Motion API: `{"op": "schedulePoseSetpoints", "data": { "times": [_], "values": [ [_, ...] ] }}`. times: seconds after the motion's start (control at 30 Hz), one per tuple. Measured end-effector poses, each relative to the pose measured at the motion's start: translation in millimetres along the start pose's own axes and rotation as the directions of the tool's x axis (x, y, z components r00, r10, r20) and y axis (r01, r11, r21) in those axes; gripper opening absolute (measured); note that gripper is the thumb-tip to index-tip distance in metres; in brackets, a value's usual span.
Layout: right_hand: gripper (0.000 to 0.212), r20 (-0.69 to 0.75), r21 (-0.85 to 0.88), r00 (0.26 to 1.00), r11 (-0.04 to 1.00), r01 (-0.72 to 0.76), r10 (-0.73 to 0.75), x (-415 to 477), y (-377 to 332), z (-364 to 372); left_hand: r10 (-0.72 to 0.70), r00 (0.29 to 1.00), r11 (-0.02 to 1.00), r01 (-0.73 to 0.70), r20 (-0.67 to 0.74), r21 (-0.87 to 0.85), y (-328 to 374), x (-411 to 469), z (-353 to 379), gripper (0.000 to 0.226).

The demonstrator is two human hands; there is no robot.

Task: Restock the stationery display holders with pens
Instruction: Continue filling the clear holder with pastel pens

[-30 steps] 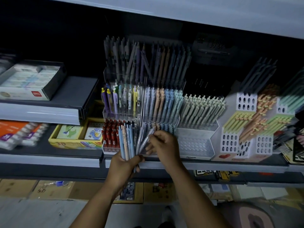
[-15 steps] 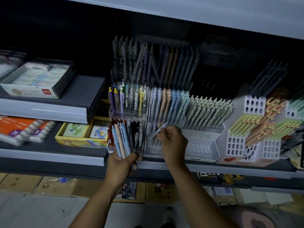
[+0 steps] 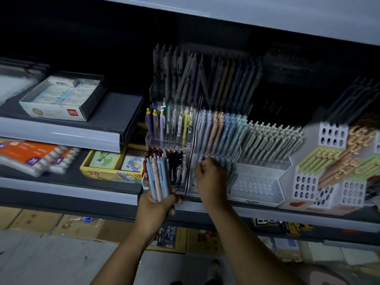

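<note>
Right hand [image 3: 211,179] has moved from the pen bundle [image 3: 157,177] to the front tier of the clear holder [image 3: 194,188], fingers curled, grasp not determinable; left hand [image 3: 157,204] grips the bundle upright.

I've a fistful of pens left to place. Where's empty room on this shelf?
The white tray's front tier, between the right hand and the honeycomb holder, is bare. Grey shelf right of the eraser box is bare too. Pen tiers behind are packed.

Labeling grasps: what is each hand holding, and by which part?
Left hand: pen bundle, grip round the lower ends. Right hand: curled among holder pens, hold unclear.
</note>
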State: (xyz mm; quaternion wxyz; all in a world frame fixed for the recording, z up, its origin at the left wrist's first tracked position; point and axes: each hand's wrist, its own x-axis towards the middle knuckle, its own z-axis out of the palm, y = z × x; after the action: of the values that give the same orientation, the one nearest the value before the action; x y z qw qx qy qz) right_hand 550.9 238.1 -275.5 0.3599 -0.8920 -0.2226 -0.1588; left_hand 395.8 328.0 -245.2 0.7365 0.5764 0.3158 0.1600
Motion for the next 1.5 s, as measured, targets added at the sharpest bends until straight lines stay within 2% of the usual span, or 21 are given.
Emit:
{"op": "schedulePoseSetpoints", "data": {
  "times": [0.13, 0.27, 0.43, 0.53, 0.7, 0.8, 0.9, 0.97, 1.03, 1.1, 1.2, 1.3, 1.43, 1.5],
  "values": [
    [0.025, -0.016, -0.059, 0.999, 0.998, 0.038, -0.039, -1.7, -8.9, -0.9, 0.003, 1.000, 1.000, -0.003, 0.003, -0.001, 0.7, -0.4, -2.1, 0.011],
    [0.023, -0.027, -0.017, 0.998, 0.999, 0.048, -0.048, -7.4, -7.0, 2.3, 0.003, 1.000, 1.000, -0.003, 0.009, 0.018, -0.3, -0.1, -2.7, 0.011],
    [0.019, 0.034, -0.018, 0.997, 0.998, -0.063, 0.063, -9.9, -1.7, 9.9, 0.012, 0.999, 0.999, -0.014, 0.040, 0.033, -1.4, -0.8, -1.8, 0.010],
    [0.028, 0.091, 0.007, 0.985, 0.989, -0.145, 0.144, -8.1, 0.1, 13.2, 0.012, 0.999, 0.999, -0.014, 0.052, 0.034, -1.3, -1.0, -1.8, 0.009],
    [0.035, 0.208, -0.028, 0.958, 0.981, -0.194, 0.196, -4.1, 0.9, 16.7, 0.002, 0.998, 1.000, -0.003, 0.062, 0.015, 0.5, -3.1, 1.1, 0.010],
    [0.035, 0.281, 0.106, 0.917, 0.941, -0.323, 0.283, -8.7, 4.0, 14.2, -0.001, 0.997, 1.000, 0.000, 0.081, 0.012, 2.0, -3.7, 3.1, 0.010],
    [0.026, 0.288, 0.244, 0.923, 0.913, -0.328, 0.254, -11.9, -1.0, -2.3, -0.005, 0.995, 1.000, 0.002, 0.103, 0.025, 1.9, -3.3, 4.8, 0.009],
    [0.027, 0.321, 0.364, 0.920, 0.867, -0.340, 0.226, -9.0, -13.7, -18.5, -0.011, 0.993, 0.999, 0.007, 0.116, 0.041, 1.1, -2.6, 6.8, 0.009],
    [0.033, 0.403, 0.508, 0.885, 0.748, -0.428, 0.232, -3.8, -23.4, -30.2, -0.021, 0.992, 0.998, 0.014, 0.125, 0.055, -0.5, -2.0, 9.1, 0.009],
    [0.027, 0.476, 0.588, 0.847, 0.630, -0.507, 0.237, 1.7, -29.1, -39.5, -0.028, 0.989, 0.996, 0.016, 0.144, 0.084, -1.7, -2.1, 11.0, 0.009],
    [0.015, 0.544, 0.593, 0.808, 0.577, -0.561, 0.227, 5.8, -29.6, -45.2, -0.035, 0.981, 0.993, 0.013, 0.191, 0.115, -1.3, -4.1, 14.6, 0.008],
    [0.014, 0.578, 0.553, 0.769, 0.561, -0.616, 0.274, 5.9, -26.3, -45.6, -0.042, 0.976, 0.994, 0.019, 0.213, 0.110, 0.0, -4.2, 17.0, 0.007],
    [0.010, 0.582, 0.569, 0.760, 0.523, -0.635, 0.290, 4.0, -23.1, -49.8, -0.050, 0.977, 0.995, 0.030, 0.209, 0.098, 0.2, -4.4, 18.7, 0.006],
    [0.010, 0.589, 0.602, 0.754, 0.464, -0.650, 0.292, 4.2, -23.2, -52.9, -0.061, 0.980, 0.995, 0.045, 0.187, 0.089, -0.3, -3.3, 18.4, 0.008]
  ]
}}
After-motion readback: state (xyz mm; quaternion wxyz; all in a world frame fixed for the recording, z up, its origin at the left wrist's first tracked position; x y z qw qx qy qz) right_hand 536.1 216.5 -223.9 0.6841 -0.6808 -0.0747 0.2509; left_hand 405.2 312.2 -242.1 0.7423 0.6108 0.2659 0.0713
